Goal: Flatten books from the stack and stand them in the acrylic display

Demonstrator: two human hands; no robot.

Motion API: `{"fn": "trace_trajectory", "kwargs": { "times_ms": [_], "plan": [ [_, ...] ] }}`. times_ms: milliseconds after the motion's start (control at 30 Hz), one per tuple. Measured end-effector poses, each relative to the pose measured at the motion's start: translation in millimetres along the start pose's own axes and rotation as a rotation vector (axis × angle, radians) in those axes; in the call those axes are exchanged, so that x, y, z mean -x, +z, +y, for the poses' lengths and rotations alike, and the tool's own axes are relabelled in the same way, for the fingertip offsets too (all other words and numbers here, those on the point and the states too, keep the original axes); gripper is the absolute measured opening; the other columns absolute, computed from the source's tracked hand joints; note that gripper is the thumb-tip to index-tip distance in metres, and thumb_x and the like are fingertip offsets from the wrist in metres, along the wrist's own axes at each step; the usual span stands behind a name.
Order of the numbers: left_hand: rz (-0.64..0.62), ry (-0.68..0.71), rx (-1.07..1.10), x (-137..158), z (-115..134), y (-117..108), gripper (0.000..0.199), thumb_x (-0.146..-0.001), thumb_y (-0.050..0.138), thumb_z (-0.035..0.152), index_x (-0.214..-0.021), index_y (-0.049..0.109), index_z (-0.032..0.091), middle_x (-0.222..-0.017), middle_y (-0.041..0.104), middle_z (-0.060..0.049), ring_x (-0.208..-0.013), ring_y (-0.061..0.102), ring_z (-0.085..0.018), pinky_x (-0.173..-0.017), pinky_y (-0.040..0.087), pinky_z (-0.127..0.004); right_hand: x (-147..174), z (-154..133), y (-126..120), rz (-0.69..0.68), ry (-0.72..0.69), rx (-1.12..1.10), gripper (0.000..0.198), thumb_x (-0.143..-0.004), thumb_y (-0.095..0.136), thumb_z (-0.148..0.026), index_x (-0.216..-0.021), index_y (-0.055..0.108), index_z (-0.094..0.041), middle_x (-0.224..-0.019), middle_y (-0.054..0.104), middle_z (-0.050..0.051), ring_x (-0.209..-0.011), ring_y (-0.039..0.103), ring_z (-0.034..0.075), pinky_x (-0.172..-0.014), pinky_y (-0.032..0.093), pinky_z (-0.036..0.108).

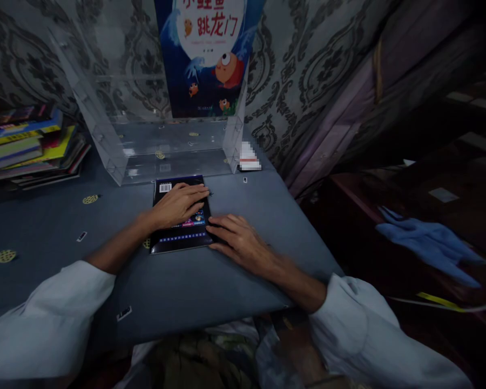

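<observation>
A dark book point(182, 240) with a barcode in its upper left corner lies flat on the grey-blue table, just in front of a clear acrylic rack. My left hand point(181, 205) rests across the book's upper half, fingers stretched to the right and the palm down. At the book's lower right edge is my right hand point(238, 240), its fingertips touching or nearly touching that edge, fingers extended and a little apart. Part of the cover is hidden under my left hand. Neither hand is wrapped around anything.
The clear acrylic rack point(113, 156) stands at the back, holding a blue picture book point(204, 92) upright. To the left is a stack of books point(28, 140). A small pixelated item point(249, 158) sits right of the rack. Blue cloth point(429, 240) lies beyond the table's right edge.
</observation>
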State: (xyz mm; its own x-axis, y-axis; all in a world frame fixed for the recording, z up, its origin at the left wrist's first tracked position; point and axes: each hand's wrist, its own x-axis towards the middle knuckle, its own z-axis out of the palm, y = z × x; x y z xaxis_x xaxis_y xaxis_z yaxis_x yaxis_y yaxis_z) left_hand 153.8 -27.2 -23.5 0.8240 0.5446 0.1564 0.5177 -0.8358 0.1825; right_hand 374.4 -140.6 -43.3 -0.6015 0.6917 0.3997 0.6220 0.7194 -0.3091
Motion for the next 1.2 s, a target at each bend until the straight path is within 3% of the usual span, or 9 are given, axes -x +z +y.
{"fn": "trace_trajectory", "kwargs": {
  "times_ms": [233,467,733,967,1200],
  "plan": [
    [-0.008,-0.004,0.013,2.6,-0.1,1.5,0.047,-0.105,0.034,0.035,-0.147,0.051,0.02,-0.152,0.052,-0.009,-0.144,0.044,-0.023,-0.114,0.032,-0.045,1.0,2.1,3.1,-0.005,0.049,-0.028,0.035,-0.099,0.059,-0.037,-0.129,0.065,-0.02,-0.13,0.067,0.013,-0.114,0.063,0.028,-0.098,0.053,0.05],
    [-0.036,0.031,0.018,13.5,10.2,2.4,0.047,-0.106,0.033,0.036,-0.146,0.051,0.02,-0.154,0.05,-0.009,-0.146,0.042,-0.022,-0.12,0.028,-0.045,2.1,3.8,3.3,0.05,0.133,-0.067,0.059,-0.096,0.062,-0.046,-0.147,0.047,-0.021,-0.134,0.061,0.015,-0.121,0.059,0.031,-0.103,0.052,0.054],
    [-0.042,0.111,0.059,33.1,31.8,-0.3,0.045,-0.106,0.035,0.033,-0.146,0.052,0.02,-0.152,0.052,-0.01,-0.143,0.045,-0.024,-0.12,0.029,-0.05,2.8,5.8,4.5,0.047,0.156,-0.079,0.072,-0.095,0.061,-0.049,-0.156,0.033,-0.024,-0.143,0.055,0.016,-0.131,0.053,0.033,-0.108,0.047,0.058],
    [-0.04,0.201,0.086,52.8,58.9,-3.4,0.043,-0.107,0.034,0.029,-0.144,0.054,0.02,-0.144,0.06,-0.01,-0.141,0.049,-0.023,-0.12,0.03,-0.048,2.3,4.6,3.4,0.037,0.14,-0.043,0.064,-0.095,0.063,-0.045,-0.15,0.043,-0.018,-0.14,0.058,0.017,-0.126,0.056,0.033,-0.103,0.05,0.054],
    [0.034,0.223,0.03,69.5,71.3,0.8,0.042,-0.107,0.038,0.027,-0.144,0.052,0.015,-0.146,0.058,-0.013,-0.139,0.051,-0.022,-0.12,0.03,-0.047,1.9,6.7,3.9,0.007,0.072,-0.078,0.045,-0.098,0.06,-0.039,-0.137,0.057,-0.018,-0.136,0.064,0.016,-0.128,0.056,0.031,-0.1,0.052,0.051]
  ]
}}
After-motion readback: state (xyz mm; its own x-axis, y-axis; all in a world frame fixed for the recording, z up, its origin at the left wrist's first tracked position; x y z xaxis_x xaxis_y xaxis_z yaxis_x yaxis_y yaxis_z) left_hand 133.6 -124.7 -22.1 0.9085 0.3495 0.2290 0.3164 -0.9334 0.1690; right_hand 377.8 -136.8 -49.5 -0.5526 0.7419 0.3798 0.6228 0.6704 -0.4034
